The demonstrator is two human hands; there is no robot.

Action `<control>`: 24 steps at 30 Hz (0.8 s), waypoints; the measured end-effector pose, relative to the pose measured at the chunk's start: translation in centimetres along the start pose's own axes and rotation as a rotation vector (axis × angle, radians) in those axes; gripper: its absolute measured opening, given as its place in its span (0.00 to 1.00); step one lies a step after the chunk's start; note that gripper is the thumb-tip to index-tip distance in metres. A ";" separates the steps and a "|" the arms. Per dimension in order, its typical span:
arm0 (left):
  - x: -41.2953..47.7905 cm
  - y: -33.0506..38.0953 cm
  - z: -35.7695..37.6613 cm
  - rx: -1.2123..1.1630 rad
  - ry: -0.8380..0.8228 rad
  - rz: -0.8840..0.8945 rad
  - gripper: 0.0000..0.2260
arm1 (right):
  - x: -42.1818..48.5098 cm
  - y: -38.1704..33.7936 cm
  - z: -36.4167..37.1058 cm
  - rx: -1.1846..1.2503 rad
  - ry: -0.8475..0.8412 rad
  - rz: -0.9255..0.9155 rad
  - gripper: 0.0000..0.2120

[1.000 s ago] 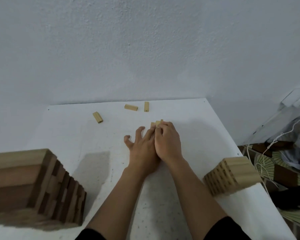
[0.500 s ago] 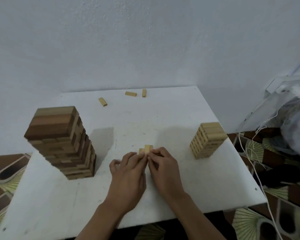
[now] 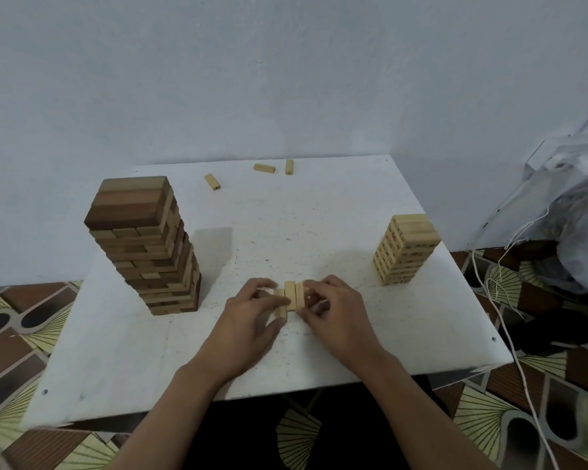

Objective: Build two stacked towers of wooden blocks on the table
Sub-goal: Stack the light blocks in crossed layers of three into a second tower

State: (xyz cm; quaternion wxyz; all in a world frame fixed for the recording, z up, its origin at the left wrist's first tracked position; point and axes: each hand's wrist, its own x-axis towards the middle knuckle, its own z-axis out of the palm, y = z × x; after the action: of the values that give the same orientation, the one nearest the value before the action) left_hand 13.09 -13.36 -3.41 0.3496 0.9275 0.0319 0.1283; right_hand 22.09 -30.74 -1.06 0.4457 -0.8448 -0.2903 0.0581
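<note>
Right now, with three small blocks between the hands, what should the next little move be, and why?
Probably lift the three blocks onto the pale tower: the left hand and right hand pinch them side by side, and their wood matches it.

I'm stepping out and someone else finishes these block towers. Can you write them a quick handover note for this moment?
Left hand and right hand each pinch one side of a row of three light blocks, front-middle of the table.
Done: dark tower stands tall at the left, light tower shorter at the right.
Three loose blocks lie at the far edge.
Left: probably the held row goes onto the light tower, then the loose blocks.
</note>
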 end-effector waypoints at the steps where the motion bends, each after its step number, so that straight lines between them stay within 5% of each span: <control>1: 0.1 -0.2 -0.2 -0.019 -0.012 -0.015 0.13 | 0.1 0.2 -0.2 -0.015 -0.040 -0.003 0.19; 16: 2.9 -0.5 -1.2 -0.050 -0.167 0.006 0.14 | 4.3 0.0 -2.1 -0.197 -0.367 -0.111 0.24; 24: 3.1 -0.1 -1.6 -0.076 -0.095 -0.071 0.27 | 5.3 0.3 -2.2 -0.199 -0.477 -0.123 0.22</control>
State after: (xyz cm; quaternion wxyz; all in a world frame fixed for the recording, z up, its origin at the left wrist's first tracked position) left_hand 15.70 -11.78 -1.64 0.3901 0.9169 0.0431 0.0730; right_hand 27.39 -29.59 0.91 0.2820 -0.8278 -0.4422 0.1993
